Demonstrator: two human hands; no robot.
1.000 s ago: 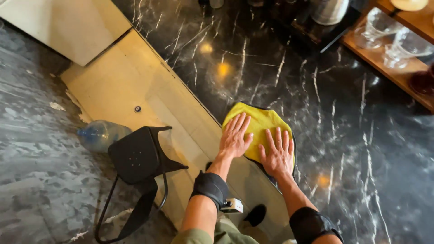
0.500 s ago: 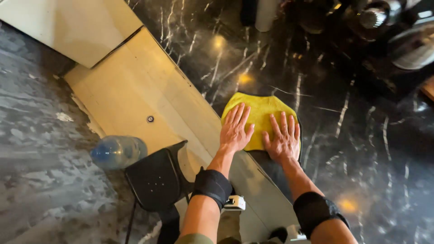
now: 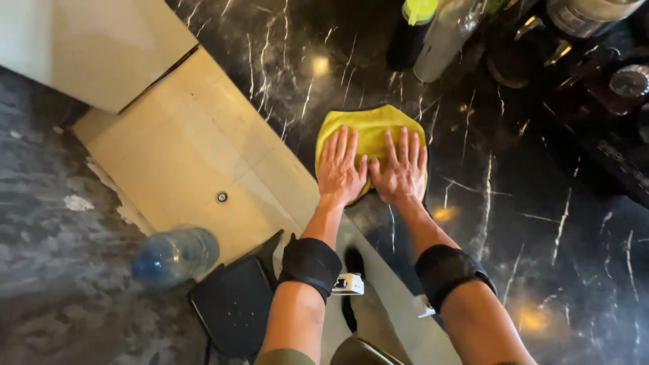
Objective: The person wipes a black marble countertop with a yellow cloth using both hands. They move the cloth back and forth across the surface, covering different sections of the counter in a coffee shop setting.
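Left hand (image 3: pixel 340 169): I see fingers spread flat on the cloth (image 3: pixel 370 132).
Right hand (image 3: pixel 402 169): same, thumbs touching.
Cloth: yellow, on black tabletop (image 3: pixel 541 223).

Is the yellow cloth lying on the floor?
No, the yellow cloth lies on the black marble counter, pressed flat under the left hand and right hand.

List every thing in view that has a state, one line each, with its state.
yellow cloth: spread flat on the black marble counter, under both hands.
left hand: open, palm down on the cloth.
right hand: open, palm down on the cloth.
water jug: on the floor, standing.
bottle with green cap: capped, upright.
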